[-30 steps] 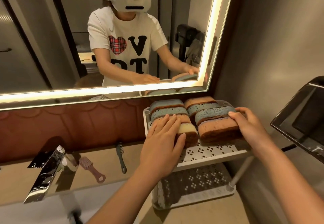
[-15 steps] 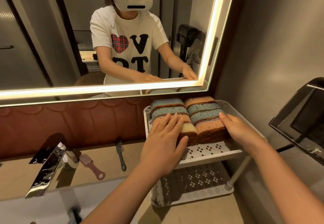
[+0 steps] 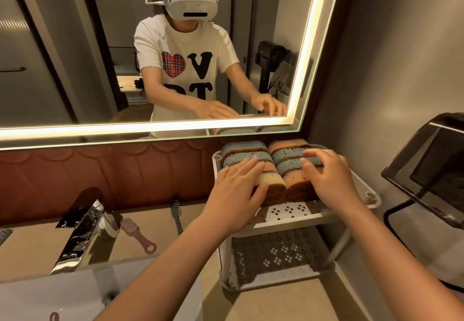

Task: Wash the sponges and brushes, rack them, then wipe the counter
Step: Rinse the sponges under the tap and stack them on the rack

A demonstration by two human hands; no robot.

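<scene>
Several sponges stand on edge in two rows on the top shelf of a white two-tier rack (image 3: 296, 214) at the right of the counter. The left row (image 3: 244, 151) is blue, brown and cream; the right row (image 3: 288, 156) is orange, blue and brown. My left hand (image 3: 237, 194) lies flat on the front of the left row, fingers spread. My right hand (image 3: 329, 178) rests on top of the right row, fingers curled over the sponges. A pink brush (image 3: 136, 234) and a dark green brush (image 3: 176, 216) lie on the counter left of the rack.
A chrome faucet (image 3: 77, 236) stands at the left over the white sink (image 3: 50, 298). A lit mirror (image 3: 150, 129) fills the wall above, showing a person with a headset. A dark tinted box (image 3: 426, 170) hangs at the right. The beige counter (image 3: 276, 305) runs below the rack.
My right hand slid from the right side of the right sponge row onto its top, pushing the row in. My left hand stayed on the left row.
</scene>
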